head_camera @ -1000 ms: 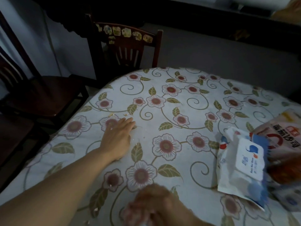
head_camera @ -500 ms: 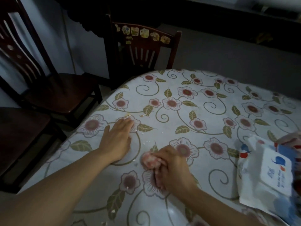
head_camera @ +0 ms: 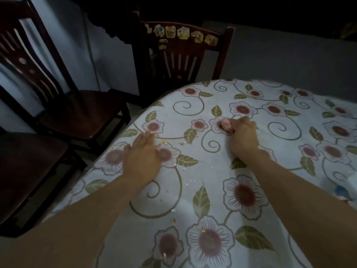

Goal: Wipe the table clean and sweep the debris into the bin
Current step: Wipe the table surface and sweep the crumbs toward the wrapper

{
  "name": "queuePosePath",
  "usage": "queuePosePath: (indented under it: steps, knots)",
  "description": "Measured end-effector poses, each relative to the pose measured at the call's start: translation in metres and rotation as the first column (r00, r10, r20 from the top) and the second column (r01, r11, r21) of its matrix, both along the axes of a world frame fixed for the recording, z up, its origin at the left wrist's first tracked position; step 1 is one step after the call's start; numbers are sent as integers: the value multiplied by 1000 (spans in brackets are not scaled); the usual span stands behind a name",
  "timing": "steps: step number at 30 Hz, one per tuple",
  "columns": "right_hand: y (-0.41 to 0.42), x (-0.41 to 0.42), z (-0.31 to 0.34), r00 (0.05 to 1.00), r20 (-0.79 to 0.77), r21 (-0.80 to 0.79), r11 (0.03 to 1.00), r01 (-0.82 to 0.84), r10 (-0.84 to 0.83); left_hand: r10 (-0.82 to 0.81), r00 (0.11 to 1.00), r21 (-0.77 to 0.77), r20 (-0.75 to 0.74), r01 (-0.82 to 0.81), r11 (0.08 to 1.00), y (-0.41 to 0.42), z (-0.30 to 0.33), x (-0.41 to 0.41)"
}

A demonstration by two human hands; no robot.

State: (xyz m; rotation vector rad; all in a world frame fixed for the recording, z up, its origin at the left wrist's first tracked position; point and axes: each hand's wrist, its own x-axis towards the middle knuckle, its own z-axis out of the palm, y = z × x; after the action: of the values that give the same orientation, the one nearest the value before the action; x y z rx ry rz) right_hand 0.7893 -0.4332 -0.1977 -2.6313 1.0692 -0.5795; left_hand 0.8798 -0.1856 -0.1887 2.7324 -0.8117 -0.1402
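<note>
A table [head_camera: 251,194] under a white cloth printed with pink flowers fills the lower right. My left hand [head_camera: 143,153] lies flat on the cloth near the table's left edge, fingers together and holding nothing. My right hand [head_camera: 242,138] is closed around a small pink wad, a wipe or cloth [head_camera: 225,123], pressed to the cloth farther in. Small pale crumbs [head_camera: 182,143] lie between the two hands. More crumbs [head_camera: 173,221] are scattered nearer to me. No bin is in view.
A dark wooden chair [head_camera: 181,55] with stickers on its top rail stands at the table's far side. Two more dark chairs [head_camera: 58,105] stand to the left, close to the table edge. The corner of a wipes packet [head_camera: 345,192] shows at the right border.
My right hand has moved forward across the cloth with the pink wad, from near me to past my left hand. The view has turned left, so the wipes packet is almost out of frame.
</note>
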Motion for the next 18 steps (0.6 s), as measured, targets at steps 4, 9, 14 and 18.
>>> queuePosePath:
  steps: [4,9,14,18]
  knots:
    - [27,27,-3,954,46,-62,954,-295,298,-30,999,16,36,29,999,2,-4,1]
    - [53,14,-4,861,40,-19,862,-507,507,-39,998,15,-46,40,999,3,2,-1]
    - [112,-30,2,725,99,41,725,-688,682,-73,988,46,-138,80,996,6,7,6]
    - [178,-97,-5,488,148,-5,494,-869,860,-111,983,11,-143,114,993,20,12,-9]
